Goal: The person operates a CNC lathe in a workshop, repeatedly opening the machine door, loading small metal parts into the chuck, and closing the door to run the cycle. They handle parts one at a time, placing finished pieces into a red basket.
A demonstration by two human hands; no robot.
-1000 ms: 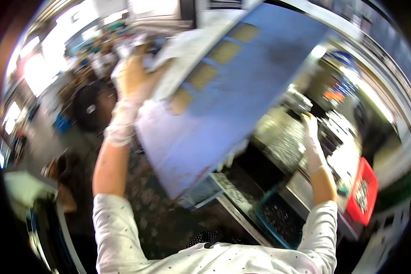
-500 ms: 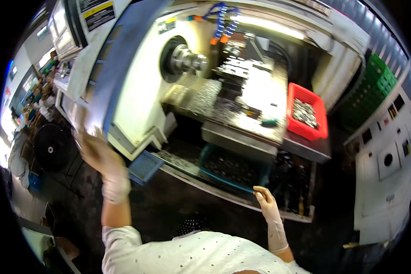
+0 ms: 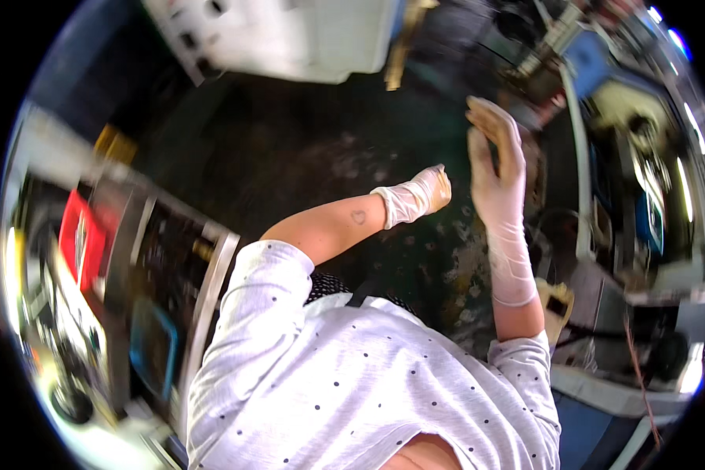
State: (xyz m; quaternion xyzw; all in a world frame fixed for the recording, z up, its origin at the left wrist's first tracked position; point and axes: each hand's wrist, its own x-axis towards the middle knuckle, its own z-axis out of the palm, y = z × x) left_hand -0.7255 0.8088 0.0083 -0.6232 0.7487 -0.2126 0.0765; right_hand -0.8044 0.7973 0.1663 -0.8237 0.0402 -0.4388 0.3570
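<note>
My left hand (image 3: pixel 429 190), in a thin whitish glove, reaches across in front of my body above the dark floor. Its fingers look curled in, and the inside of the hand is hidden. To its right my right hand (image 3: pixel 497 160), gloved past the wrist, is raised with the thumb apart from the fingers. I see nothing between them. Neither hand touches any object. The machine with the red basket (image 3: pixel 82 239) now lies off to my left, away from both hands.
A blue-rimmed bin (image 3: pixel 153 348) sits low in the machine on the left. A white cabinet (image 3: pixel 290 35) stands ahead. Another machine (image 3: pixel 642 133) is on the right, with a grey-white ledge (image 3: pixel 619 398) closer to me. Dark, stained floor (image 3: pixel 321 149) lies between.
My view has turned to the right, so the machine that was ahead is now at my left. My left hand has come away from the machine's door side, and my right hand has risen.
</note>
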